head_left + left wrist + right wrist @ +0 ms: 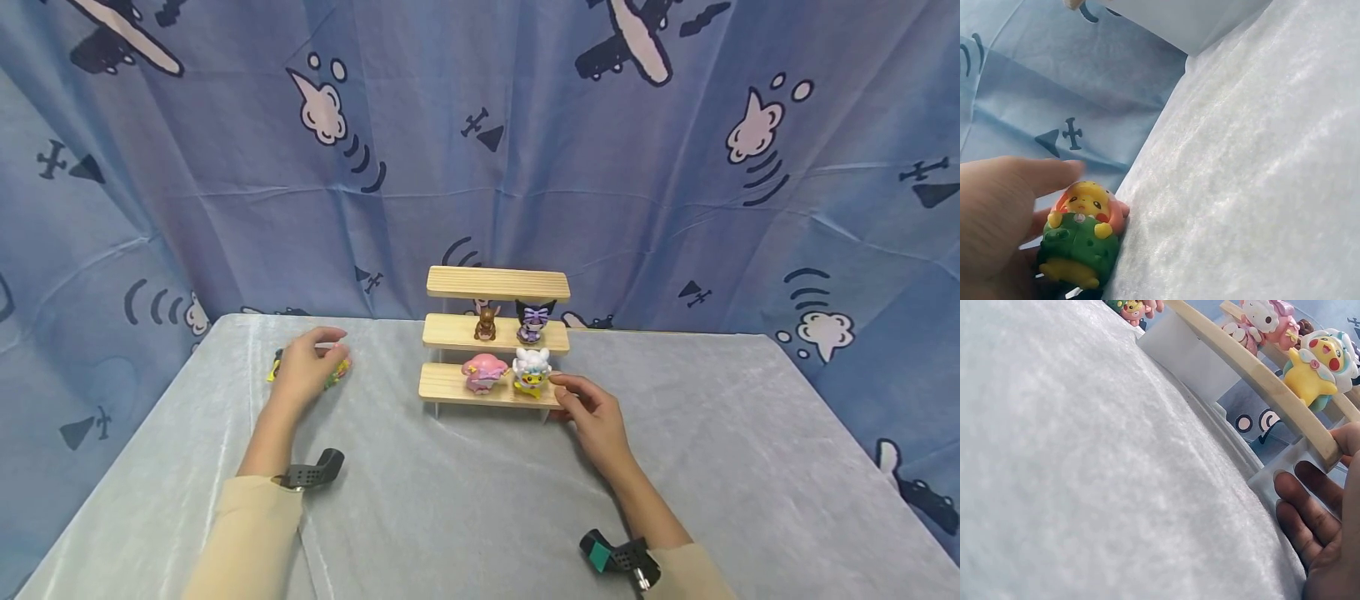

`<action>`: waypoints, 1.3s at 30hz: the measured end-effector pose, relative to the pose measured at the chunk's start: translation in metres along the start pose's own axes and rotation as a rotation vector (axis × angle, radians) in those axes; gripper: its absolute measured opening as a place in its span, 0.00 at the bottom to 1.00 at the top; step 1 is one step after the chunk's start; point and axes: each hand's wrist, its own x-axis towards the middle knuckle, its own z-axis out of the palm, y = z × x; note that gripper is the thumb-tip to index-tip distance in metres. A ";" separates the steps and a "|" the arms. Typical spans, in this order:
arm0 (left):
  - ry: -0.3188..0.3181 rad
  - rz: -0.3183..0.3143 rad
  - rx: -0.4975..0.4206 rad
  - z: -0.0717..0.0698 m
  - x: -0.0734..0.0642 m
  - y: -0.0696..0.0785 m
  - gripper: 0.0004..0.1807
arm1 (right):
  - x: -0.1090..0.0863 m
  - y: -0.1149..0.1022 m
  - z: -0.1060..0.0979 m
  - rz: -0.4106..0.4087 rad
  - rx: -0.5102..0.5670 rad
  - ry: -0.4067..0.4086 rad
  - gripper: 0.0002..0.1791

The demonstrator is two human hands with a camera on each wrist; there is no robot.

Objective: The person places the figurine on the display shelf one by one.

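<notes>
My left hand (300, 367) is at the table's left, beside a small yellow figurine (1079, 234) in a green outfit with a pink hood. The figurine appears to lie tilted against the table. My thumb is over its head with other fingers partly behind it; no firm grip shows. My right hand (596, 421) pinches the right end of the lowest board of a three-tier wooden display stand (442, 383). A pink figurine (483, 372) and a yellow figurine in a white hood (531, 372) stand on that board.
The middle board carries a brown figurine (485, 323) and a purple-and-black one (533, 322). A black-and-yellow object (274, 367) shows beyond my left hand, mostly hidden. Clear supports (1191, 356) hold the boards. A patterned blue curtain (480, 167) hangs behind the cloth-covered table (450, 500).
</notes>
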 end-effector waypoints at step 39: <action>-0.044 0.205 0.224 -0.003 -0.002 0.003 0.20 | 0.000 0.002 -0.001 0.000 0.009 -0.002 0.16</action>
